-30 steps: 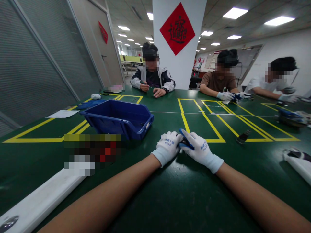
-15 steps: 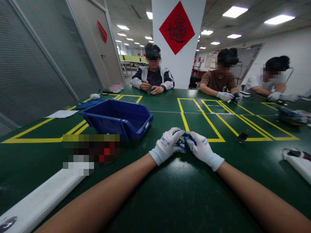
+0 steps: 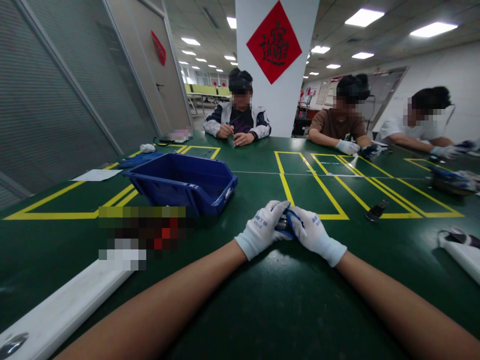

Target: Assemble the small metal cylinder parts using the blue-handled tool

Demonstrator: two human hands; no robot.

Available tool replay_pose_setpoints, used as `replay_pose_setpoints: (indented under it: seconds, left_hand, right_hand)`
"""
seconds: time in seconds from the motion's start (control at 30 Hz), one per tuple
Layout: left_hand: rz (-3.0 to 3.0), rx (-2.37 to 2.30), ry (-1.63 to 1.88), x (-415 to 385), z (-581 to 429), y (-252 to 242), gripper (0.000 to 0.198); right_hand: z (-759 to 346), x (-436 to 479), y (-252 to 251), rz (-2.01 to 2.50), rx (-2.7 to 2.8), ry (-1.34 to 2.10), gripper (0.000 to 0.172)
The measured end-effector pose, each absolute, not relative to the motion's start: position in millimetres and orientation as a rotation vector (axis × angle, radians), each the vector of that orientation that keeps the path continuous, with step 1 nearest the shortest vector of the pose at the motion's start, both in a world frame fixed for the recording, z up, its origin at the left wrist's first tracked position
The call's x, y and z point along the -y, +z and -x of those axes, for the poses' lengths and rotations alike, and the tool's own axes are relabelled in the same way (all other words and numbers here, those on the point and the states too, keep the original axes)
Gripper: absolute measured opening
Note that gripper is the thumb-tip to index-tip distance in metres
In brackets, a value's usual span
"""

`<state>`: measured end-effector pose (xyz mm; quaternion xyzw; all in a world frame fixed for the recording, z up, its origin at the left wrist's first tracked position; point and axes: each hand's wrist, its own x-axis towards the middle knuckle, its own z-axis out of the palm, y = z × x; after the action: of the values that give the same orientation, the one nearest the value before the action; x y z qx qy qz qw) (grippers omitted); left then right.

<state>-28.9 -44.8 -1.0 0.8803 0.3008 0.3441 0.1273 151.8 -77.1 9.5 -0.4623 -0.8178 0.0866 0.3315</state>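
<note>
OK — bin [image 3: 168, 192] w/ bits [image 3: 219, 191], nr hands [image 3: 262, 224]

Left glove [image 3: 258, 230] reads "N518"; red diamond [image 3: 274, 42], "招財進寶".

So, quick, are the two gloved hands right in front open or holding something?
Left hand: closed, holding a small dark part.
Right hand: closed on the same part, its fingertips mostly hidden.

On my remote feed, an office-like workroom: ceiling light panels [image 3: 364, 17], yellow-taped green worktable [image 3: 292, 305], blue plastic bin [image 3: 168, 192]
</note>
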Motion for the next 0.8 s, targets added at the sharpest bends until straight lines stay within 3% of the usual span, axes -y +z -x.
replay_pose_setpoints:
  seconds: [0.23,0.4,0.63,0.8]
  left_hand:
    - [-2.284,-1.195,1.102,33,34,-1,0.062]
    - [-2.392,-1.119,0.961,32,36,-1,0.046]
    - [-2.372,-1.033,1.043,42,34,-2,0.067]
    - [-2.38,-1.006,1.064,48,34,0,0.06]
  right_hand:
    - [-146,76,19,1.207,1.954,0.397,0.039]
    - [-149,72,14,1.208,1.977,0.429,0.035]
    - [-152,72,14,1.201,1.962,0.452,0.032]
    - [-153,73,19,1.234,1.951,0.474,0.03]
